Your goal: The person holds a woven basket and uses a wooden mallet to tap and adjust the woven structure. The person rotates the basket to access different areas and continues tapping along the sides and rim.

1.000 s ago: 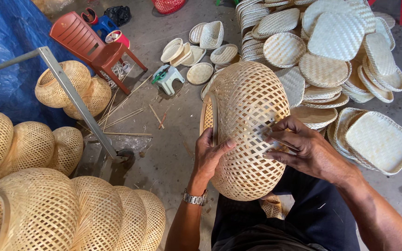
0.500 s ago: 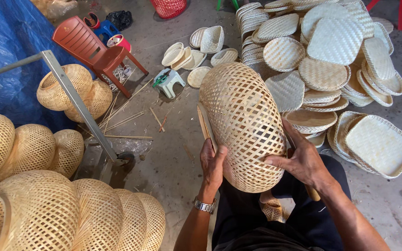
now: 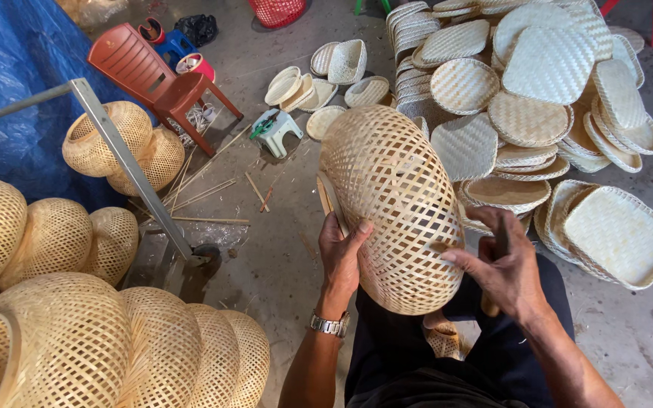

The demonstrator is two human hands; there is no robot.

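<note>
A round open-weave bamboo lampshade (image 3: 394,196) stands on its side above my lap, in the middle of the head view. My left hand (image 3: 341,253), with a metal wristwatch, grips its left rim, the thumb pressed on the weave. My right hand (image 3: 496,261) rests against its lower right side, the fingertips pinching at a strip in the weave. A thin bamboo strip sticks up behind my left hand, beside the shade.
Several finished woven shades (image 3: 77,347) lie at lower left, behind a slanted metal bar (image 3: 126,162). Piles of flat woven trays (image 3: 538,98) fill the upper right. A red plastic chair (image 3: 153,72), a small stool (image 3: 275,130) and loose bamboo sticks (image 3: 205,189) lie on the concrete floor.
The shade has turned in my hands and tilted more to the left. My right hand slid from its upper right side down to the lower right; my left hand stayed on the rim.
</note>
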